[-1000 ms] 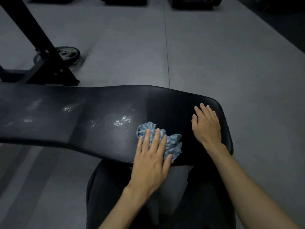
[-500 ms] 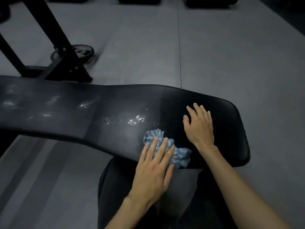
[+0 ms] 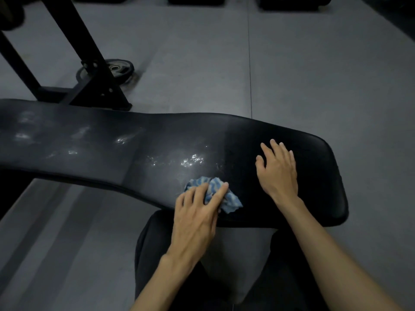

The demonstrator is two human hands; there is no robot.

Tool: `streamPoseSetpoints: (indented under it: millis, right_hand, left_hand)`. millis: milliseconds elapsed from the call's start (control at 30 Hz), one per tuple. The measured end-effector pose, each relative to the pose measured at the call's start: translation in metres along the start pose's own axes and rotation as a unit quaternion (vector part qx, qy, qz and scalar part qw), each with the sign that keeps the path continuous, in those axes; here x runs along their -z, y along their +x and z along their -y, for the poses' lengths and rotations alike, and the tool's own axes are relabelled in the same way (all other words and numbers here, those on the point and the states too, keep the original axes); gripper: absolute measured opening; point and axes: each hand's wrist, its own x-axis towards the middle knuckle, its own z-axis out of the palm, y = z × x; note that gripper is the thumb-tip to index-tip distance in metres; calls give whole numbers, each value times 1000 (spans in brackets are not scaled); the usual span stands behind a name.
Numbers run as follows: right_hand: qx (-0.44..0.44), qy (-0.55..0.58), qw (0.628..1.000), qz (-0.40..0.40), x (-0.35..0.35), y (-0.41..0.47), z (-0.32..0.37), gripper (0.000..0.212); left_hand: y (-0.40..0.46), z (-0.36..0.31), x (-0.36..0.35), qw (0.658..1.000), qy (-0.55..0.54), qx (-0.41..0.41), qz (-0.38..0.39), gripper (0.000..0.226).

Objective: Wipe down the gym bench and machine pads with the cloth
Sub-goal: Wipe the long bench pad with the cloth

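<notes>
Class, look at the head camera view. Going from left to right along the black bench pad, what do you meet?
Shiny wet streaks → crumpled blue-and-white cloth under the left hand → right hand flat on the pad → rounded end of the black bench pad.

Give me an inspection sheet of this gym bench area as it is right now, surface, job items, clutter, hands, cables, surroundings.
Surface: black bench pad, wet glints and smears across the middle and left part.
Job's things: blue-and-white cloth, bunched, on the near edge of the pad.
Clutter: weight plate flat on the floor behind the black frame leg.
Hands: left hand pressed on the cloth; right hand flat on the pad, empty, apart from the cloth.
Cables: nothing seen.
Surroundings: grey floor with a seam; dark equipment along the top edge, too dim to identify.
</notes>
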Motion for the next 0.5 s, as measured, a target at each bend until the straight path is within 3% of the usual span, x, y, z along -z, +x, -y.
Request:
streamPoseSetpoints:
  millis: [67, 233, 367, 500]
  right_hand:
    - [0, -1, 1000, -1, 0, 0, 1, 52]
    - [-1, -4, 1000, -3, 1, 0, 1, 52]
    - [-1, -5, 1000, -1, 2, 0, 2, 51]
    - [-1, -4, 1000, 1, 2, 0, 2, 51]
  left_hand:
    - [3, 10, 2, 1000, -13, 4, -1, 58]
    - [10, -2, 9, 996, -80, 40, 20, 29]
    - [3, -12, 6, 990, -126, 60, 15, 38]
    - [9, -2, 3, 989, -138, 47, 0, 23]
